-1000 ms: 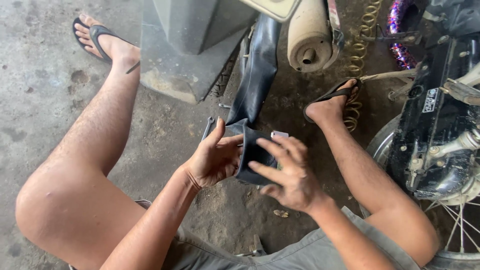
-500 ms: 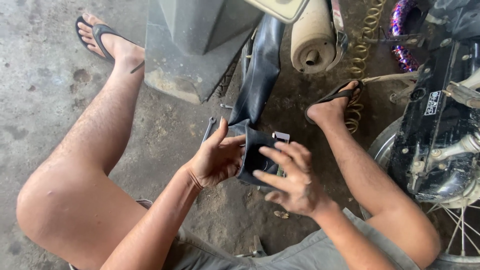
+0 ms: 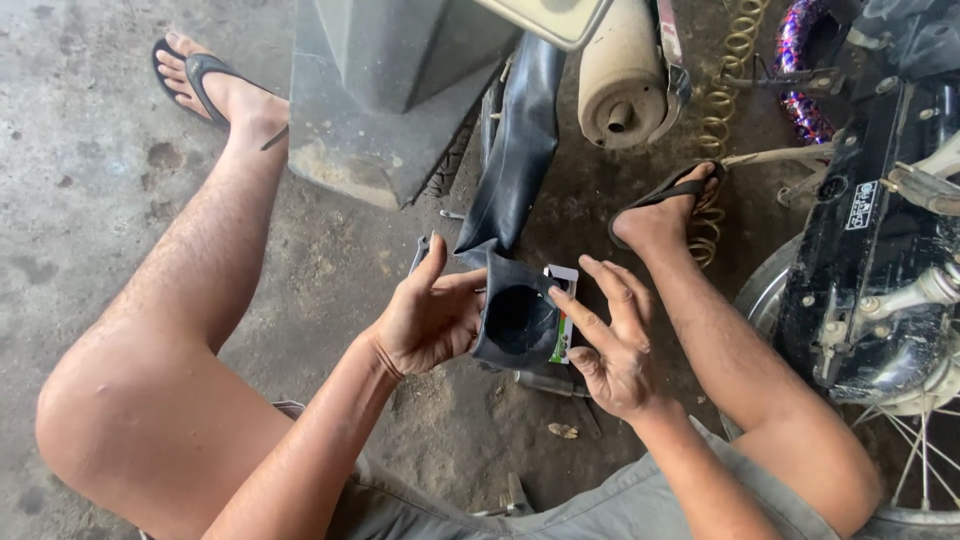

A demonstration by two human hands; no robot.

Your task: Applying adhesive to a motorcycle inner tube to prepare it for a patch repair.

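Floor (image 3: 90, 150): grey concrete, rough and stained, darker and oily to the right.
Left hand (image 3: 425, 320): fingers clenched on the left edge of the inner tube, thumb raised.
Inner tube (image 3: 515, 320): black rubber, matte and limp; the folded near end is held up between the two hands in the middle of the scene. Its long axis runs away from the person, the flat band trailing far and slightly right along the floor toward the muffler.
Small card (image 3: 562, 310): white and green, flat, pressed against the tube's right side.
Right hand (image 3: 615, 340): fingers spread and released, fingertips touching the card and tube edge.
Muffler (image 3: 622, 75): pale, dull metal cylinder, far.
Wheel (image 3: 905, 470): spoked metal, far right.
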